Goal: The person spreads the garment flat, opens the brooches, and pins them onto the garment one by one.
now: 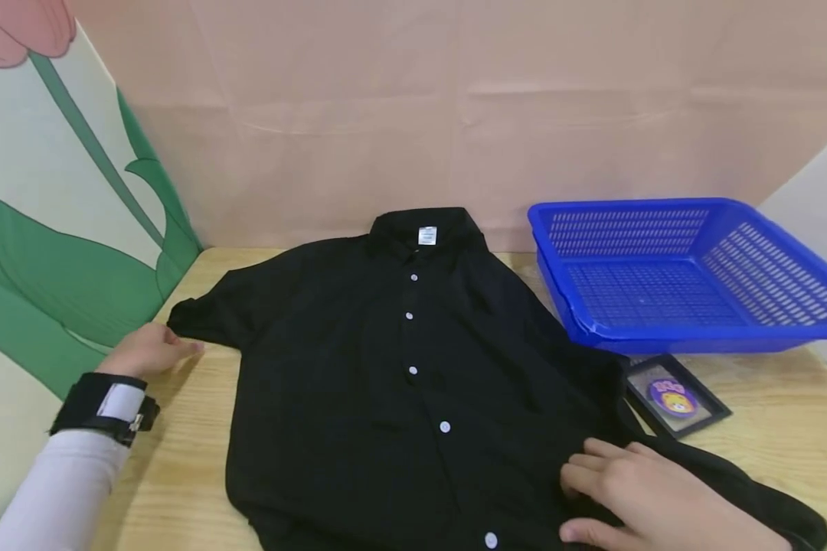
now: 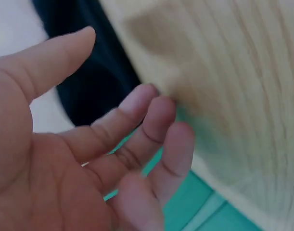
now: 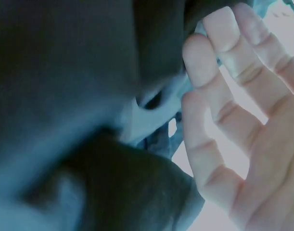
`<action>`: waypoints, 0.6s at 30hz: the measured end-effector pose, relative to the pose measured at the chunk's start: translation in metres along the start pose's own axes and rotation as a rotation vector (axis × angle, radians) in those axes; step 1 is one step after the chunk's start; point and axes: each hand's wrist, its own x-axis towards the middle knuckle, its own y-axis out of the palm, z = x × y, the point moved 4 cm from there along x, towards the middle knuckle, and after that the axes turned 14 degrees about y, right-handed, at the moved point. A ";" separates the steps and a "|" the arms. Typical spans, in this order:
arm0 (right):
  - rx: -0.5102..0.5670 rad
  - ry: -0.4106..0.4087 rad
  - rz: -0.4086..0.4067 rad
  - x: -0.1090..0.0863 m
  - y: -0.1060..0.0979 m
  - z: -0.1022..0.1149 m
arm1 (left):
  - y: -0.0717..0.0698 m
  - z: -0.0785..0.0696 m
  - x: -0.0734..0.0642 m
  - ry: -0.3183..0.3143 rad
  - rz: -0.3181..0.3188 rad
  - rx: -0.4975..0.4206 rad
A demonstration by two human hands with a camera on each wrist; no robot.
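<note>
A black short-sleeved button-up shirt [image 1: 344, 383] lies spread front up on a wooden table, its collar at the far side and white buttons down the middle. My left hand [image 1: 148, 350] is beside the cuff of the sleeve on the left. In the left wrist view the thumb of that hand [image 2: 50, 168] stands apart from its loosely bent fingers, with dark cloth [image 2: 96, 72] behind them. Over the shirt's lower right part is my right hand [image 1: 644, 490], fingers relaxed. The right wrist view shows this hand [image 3: 248, 120] beside dark cloth [image 3: 132, 187], gripping none of it.
A blue plastic basket [image 1: 572, 337] stands at the back right, close to the shirt's right sleeve. Partly under that sleeve lies a dark-framed square [image 1: 713, 413] with a round purple cartoon badge [image 1: 671, 398]. A pink-beige backdrop [image 1: 331, 115] rises behind the table [image 1: 179, 459].
</note>
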 end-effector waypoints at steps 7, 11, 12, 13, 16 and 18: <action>-0.050 -0.036 -0.337 0.021 -0.037 0.013 | -0.002 0.004 0.021 -0.099 -0.064 -0.036; -0.056 0.006 -0.329 0.054 -0.052 0.020 | -0.008 -0.001 0.021 -0.165 -0.110 0.003; -0.057 0.036 -0.283 0.064 -0.053 0.021 | -0.009 -0.002 0.022 -0.176 -0.116 0.007; -0.055 0.066 -0.226 0.074 -0.054 0.022 | -0.009 -0.002 0.025 -0.182 -0.120 0.015; -0.068 0.178 -0.017 0.107 -0.048 0.021 | -0.006 -0.008 0.033 -0.166 -0.150 0.026; -0.082 0.249 0.119 0.127 -0.040 0.019 | -0.003 -0.012 0.037 -0.134 -0.167 0.017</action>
